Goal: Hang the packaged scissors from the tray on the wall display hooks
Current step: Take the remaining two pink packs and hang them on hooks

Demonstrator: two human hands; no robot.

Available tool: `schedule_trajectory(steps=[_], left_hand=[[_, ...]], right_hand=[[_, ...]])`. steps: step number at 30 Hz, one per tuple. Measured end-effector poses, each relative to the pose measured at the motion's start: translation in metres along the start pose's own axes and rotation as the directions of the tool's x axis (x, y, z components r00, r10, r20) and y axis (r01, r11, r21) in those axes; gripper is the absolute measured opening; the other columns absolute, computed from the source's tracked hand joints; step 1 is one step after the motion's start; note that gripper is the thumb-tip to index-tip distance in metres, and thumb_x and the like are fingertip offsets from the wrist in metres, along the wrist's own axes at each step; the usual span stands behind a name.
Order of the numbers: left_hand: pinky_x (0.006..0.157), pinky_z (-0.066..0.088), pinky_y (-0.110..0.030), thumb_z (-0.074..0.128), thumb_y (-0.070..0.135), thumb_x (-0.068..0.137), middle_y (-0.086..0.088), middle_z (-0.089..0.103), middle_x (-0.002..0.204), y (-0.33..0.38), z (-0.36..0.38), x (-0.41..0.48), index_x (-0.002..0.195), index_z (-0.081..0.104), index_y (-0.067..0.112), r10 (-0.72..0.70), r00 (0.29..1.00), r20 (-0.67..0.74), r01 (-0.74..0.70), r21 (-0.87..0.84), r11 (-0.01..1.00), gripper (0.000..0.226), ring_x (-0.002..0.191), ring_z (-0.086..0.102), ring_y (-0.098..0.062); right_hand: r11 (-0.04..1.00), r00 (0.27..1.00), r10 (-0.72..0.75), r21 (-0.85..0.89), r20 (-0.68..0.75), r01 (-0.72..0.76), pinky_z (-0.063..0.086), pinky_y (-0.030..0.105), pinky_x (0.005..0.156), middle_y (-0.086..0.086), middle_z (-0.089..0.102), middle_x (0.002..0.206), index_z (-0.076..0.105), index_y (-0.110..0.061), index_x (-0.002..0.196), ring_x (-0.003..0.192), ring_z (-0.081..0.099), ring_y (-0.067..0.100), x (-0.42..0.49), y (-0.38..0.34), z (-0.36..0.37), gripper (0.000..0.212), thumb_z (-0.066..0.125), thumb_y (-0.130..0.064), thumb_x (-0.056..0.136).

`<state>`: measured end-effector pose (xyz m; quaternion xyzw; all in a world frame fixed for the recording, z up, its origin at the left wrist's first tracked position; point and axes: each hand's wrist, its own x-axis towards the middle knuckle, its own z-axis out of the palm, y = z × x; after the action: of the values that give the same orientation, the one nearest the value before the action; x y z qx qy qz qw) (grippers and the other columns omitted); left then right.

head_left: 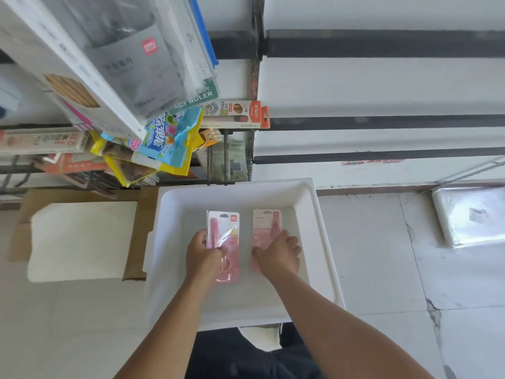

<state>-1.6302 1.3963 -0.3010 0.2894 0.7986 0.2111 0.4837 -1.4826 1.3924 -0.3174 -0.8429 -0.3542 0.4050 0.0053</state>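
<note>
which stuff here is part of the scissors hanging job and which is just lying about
Part of the job:
- left scissors pack, gripped by the left hand
- right scissors pack, under the right hand
- white tray

Just lying about:
- blue snack bag
- pencil box
- cardboard sheet
- wrapped white packet on the floor

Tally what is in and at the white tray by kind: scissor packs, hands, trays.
Pink scissor packs: 2, left pack and right pack
Hands: 2, left hand and right hand
White tray: 1
Total: 5
</note>
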Motion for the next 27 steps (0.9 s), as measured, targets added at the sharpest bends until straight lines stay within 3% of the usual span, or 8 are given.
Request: schedule_trajectory(steps=[5,7,12,15,19,24,27], left_hand=[[0.062,0.06,-0.041,0.07,0.002,0.081,-0.002,0.072,0.094,0.005,-0.023,-0.01,0.096,0.065,0.017,-0.018,1.0,-0.004,0.018,-0.06,0.998,0.022,0.079,0.071,-0.025],[0.068,0.063,-0.045,0.071,0.002,0.082,0.0,0.073,0.096,0.006,-0.029,-0.012,0.101,0.066,0.018,-0.041,0.999,0.006,0.041,-0.083,0.996,0.026,0.083,0.073,-0.024],[0.066,0.06,-0.038,0.071,0.002,0.084,-0.001,0.074,0.098,0.014,-0.039,-0.019,0.098,0.067,0.025,-0.021,0.999,0.028,0.024,-0.12,0.993,0.027,0.085,0.072,-0.025],[0.066,0.058,-0.036,0.072,0.006,0.085,0.004,0.073,0.096,0.019,-0.046,-0.02,0.091,0.064,0.03,-0.011,0.999,0.03,0.015,-0.123,0.992,0.026,0.088,0.071,-0.024],[0.068,0.06,-0.037,0.074,0.008,0.086,0.002,0.072,0.102,0.02,-0.051,-0.02,0.105,0.064,0.028,-0.007,0.999,0.032,0.011,-0.134,0.991,0.029,0.092,0.071,-0.024],[0.07,0.061,-0.039,0.072,0.007,0.087,0.001,0.073,0.103,0.019,-0.054,-0.022,0.106,0.064,0.027,0.009,0.999,0.05,-0.001,-0.156,0.988,0.029,0.092,0.071,-0.024],[0.065,0.057,-0.033,0.072,0.006,0.086,0.003,0.074,0.101,0.021,-0.059,-0.027,0.104,0.065,0.028,0.017,0.997,0.076,-0.004,-0.172,0.985,0.029,0.09,0.072,-0.021]], right_hand=[[0.989,0.993,0.116,0.095,-0.004,-0.115,0.035,0.043,0.107,0.015,0.044,0.135,0.032,-0.01,0.142,0.128,0.043,0.036,0.001,-0.004,0.016,0.076,0.067,-0.041,0.083],[0.991,0.992,0.126,0.053,0.002,-0.126,0.032,0.041,0.109,0.015,0.044,0.134,0.039,-0.01,0.135,0.128,0.043,0.035,0.0,-0.005,0.014,0.065,0.069,-0.037,0.083],[0.987,0.995,0.096,-0.136,0.031,-0.091,0.037,0.036,0.105,0.014,0.042,0.131,0.043,-0.01,0.126,0.121,0.044,0.032,-0.005,-0.002,0.005,0.051,0.067,-0.018,0.083],[0.99,0.999,0.037,-0.136,0.014,-0.035,0.038,0.039,0.105,0.013,0.042,0.132,0.038,-0.01,0.133,0.124,0.043,0.032,-0.008,-0.001,0.009,0.063,0.068,-0.031,0.082],[0.984,1.0,0.017,-0.179,0.011,-0.014,0.037,0.041,0.104,0.014,0.045,0.132,0.039,-0.011,0.133,0.125,0.045,0.034,-0.009,-0.002,0.016,0.063,0.069,-0.032,0.083],[0.994,0.996,0.073,-0.086,0.052,-0.068,0.041,0.041,0.102,0.013,0.054,0.121,0.043,-0.012,0.116,0.118,0.051,0.034,-0.004,-0.007,0.007,0.039,0.062,-0.017,0.082],[0.98,0.985,0.067,0.174,0.157,-0.095,0.051,0.04,0.087,0.007,0.064,0.107,0.053,-0.013,0.116,0.101,0.059,0.029,-0.008,-0.006,-0.004,0.039,0.052,-0.005,0.078]])
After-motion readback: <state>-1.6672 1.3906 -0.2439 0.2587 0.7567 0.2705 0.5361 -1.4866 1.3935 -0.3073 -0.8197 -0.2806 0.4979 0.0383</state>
